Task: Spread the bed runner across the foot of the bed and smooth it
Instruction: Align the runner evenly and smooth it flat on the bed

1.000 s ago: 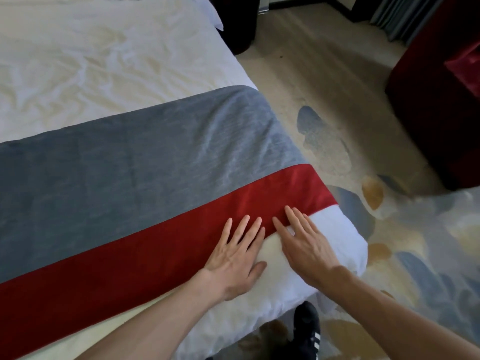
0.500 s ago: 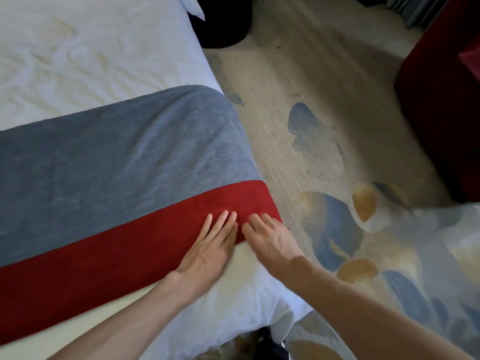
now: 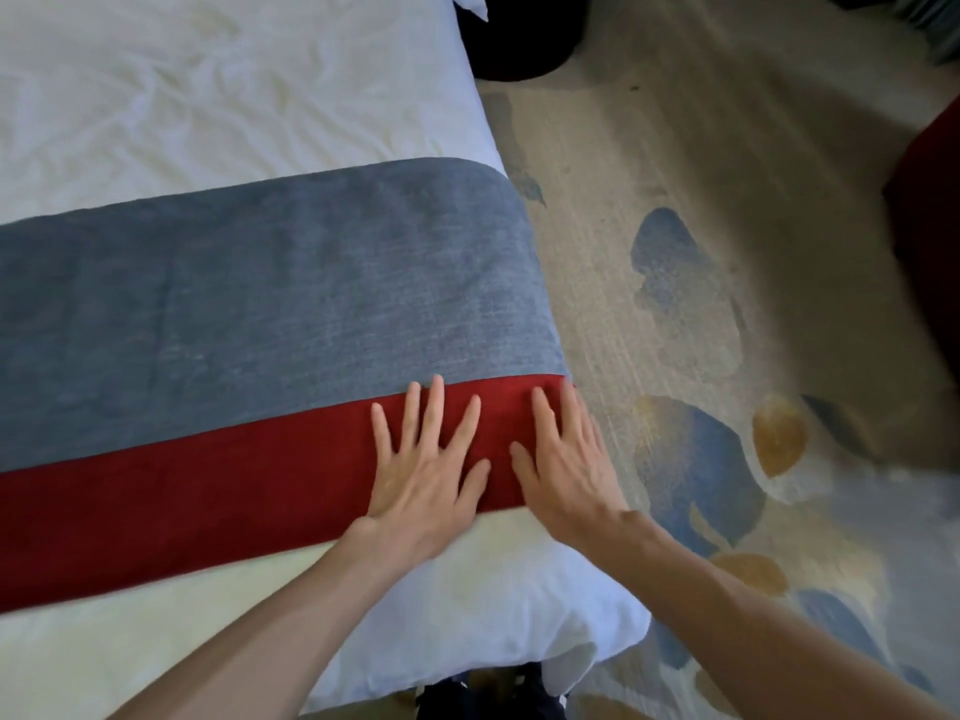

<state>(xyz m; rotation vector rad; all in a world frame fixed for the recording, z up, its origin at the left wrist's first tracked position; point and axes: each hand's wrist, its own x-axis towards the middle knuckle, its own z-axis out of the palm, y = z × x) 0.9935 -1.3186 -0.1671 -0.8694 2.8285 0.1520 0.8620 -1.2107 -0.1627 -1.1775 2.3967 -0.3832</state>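
A grey and red bed runner (image 3: 270,314) lies flat across the foot of a white bed (image 3: 208,96), its right end draping over the bed's side edge. My left hand (image 3: 426,470) rests palm down on the red band with fingers spread. My right hand (image 3: 566,465) lies flat beside it, on the red band at the bed's right edge. Neither hand grips the cloth.
White duvet (image 3: 467,626) shows below the runner at the near corner. A patterned carpet (image 3: 701,459) covers the floor to the right. A dark red armchair (image 3: 930,241) stands at the far right, a dark object (image 3: 519,39) near the bed's upper right. My shoe (image 3: 488,693) is below.
Both hands have slid forward from the runner's near edge fully onto the red band, with fingers spread wider. The view has shifted toward the bed's right edge.
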